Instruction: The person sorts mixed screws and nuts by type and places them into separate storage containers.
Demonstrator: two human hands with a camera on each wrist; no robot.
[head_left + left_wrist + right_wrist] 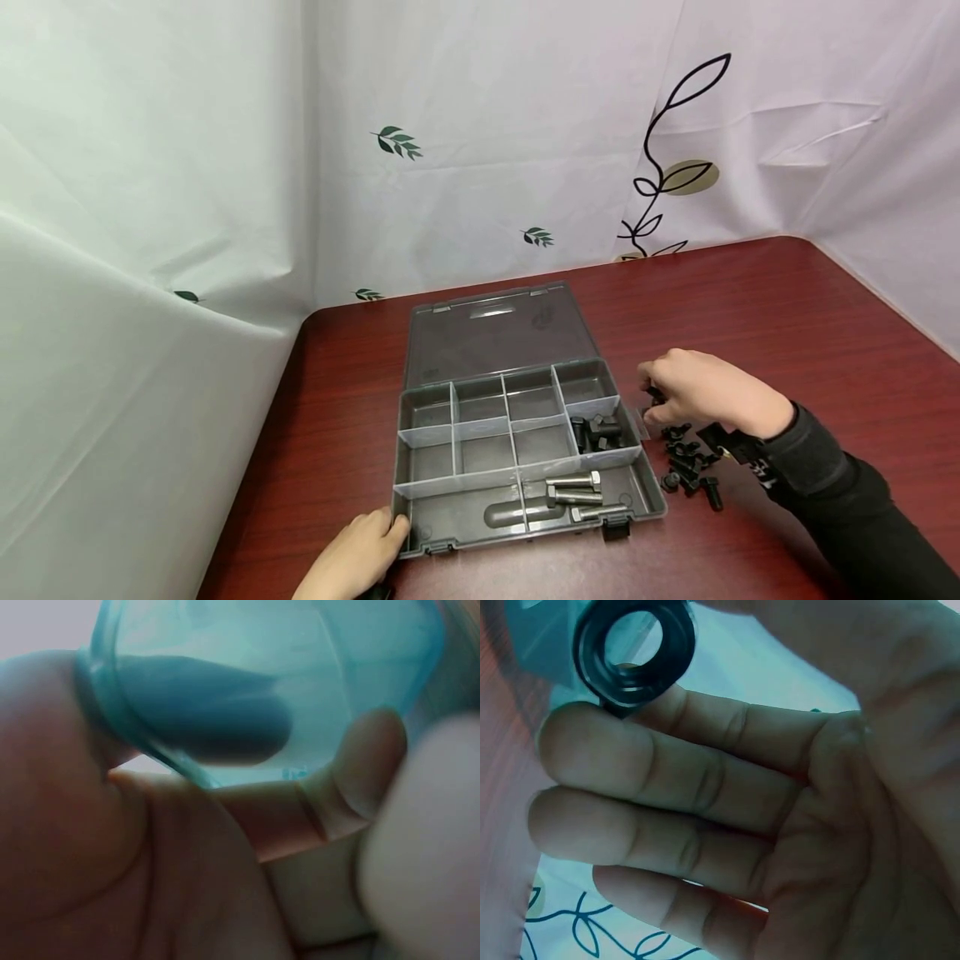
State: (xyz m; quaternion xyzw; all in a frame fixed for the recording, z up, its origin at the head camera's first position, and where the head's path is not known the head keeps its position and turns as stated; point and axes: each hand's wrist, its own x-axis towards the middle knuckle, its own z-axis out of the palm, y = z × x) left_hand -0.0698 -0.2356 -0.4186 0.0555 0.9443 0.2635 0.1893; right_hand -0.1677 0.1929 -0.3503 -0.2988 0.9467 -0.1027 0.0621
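Note:
A grey see-through compartment box (pixel 491 485) lies with its lid (pixel 498 337) folded back. My left hand (pixel 358 550) grips its front left corner; in the left wrist view the thumb (pixel 202 712) shows through the clear wall, with fingers on the other side. Right of the box, my right hand (pixel 701 387) pinches a black ring-shaped fastener (pixel 589 652), whose exact kind I cannot tell. Below that hand lies a loose pile of black fasteners (pixel 684 462). Black bolts (pixel 600 432) fill a right-hand compartment, and silver hex bolts (pixel 576 496) lie in the front right one.
The dark red table (pixel 825 333) carries everything, with a white patterned curtain (pixel 480 167) along its back and sides. White dividers (pixel 483 429) split the box. A black latch (pixel 617 529) hangs at its front edge.

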